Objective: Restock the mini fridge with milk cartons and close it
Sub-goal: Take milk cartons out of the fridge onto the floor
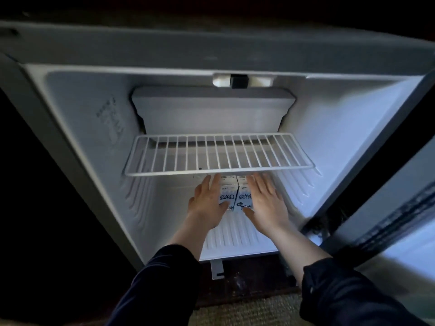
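Together, left hand (207, 204) and right hand (267, 204) press straight fingers (209, 184) against two milk cartons (244, 196) whose blue lettering is illegible.

White coated-wire shelf (219, 156), smooth ribbed plastic fridge liner (329, 137), printed paper cartons (235, 196).

Dark long sleeves (160, 285), creased cuffs ending mid-forearm, left grip (207, 204), right grip (267, 205), both bare

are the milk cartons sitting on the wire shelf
No, both milk cartons stand on the fridge floor beneath the wire shelf, flanked by the left hand and right hand.
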Demonstrator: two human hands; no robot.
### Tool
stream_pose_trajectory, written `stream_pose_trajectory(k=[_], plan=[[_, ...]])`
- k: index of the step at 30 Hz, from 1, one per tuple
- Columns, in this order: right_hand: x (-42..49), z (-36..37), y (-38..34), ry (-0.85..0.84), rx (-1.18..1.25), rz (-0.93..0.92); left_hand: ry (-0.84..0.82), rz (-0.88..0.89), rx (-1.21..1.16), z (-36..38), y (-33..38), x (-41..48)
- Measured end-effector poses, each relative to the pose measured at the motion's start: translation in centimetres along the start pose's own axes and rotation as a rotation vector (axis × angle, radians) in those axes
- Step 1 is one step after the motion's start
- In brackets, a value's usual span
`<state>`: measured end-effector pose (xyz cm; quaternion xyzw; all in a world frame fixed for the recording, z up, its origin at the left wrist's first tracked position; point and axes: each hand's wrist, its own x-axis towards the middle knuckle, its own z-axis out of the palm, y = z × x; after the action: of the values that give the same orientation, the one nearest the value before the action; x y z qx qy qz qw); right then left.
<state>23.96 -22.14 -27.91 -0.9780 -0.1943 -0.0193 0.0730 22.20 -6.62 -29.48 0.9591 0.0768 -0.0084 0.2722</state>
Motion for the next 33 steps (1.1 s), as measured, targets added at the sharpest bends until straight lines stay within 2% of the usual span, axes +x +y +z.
stream_pose_trajectory(k=[9,19,24,33], plan=[[1.4,1.7,1.1,-0.046,0.076,-0.004,0.029,0.032,-0.154,1.4,1.1,2.2],[2.1,1.5,0.9,-0.013,0.084,0.018,0.079,0.091,0.015,1.4,0.7,1.4],[1.4,1.7,0.6,-0.064,0.136,0.004,0.05,0.117,0.105,0.9,0.9,0.7],[0.3,-0.6,0.8,-0.155,0.006,-0.041,-0.075,0.011,0.132,-1.1,0.8,-1.3]])
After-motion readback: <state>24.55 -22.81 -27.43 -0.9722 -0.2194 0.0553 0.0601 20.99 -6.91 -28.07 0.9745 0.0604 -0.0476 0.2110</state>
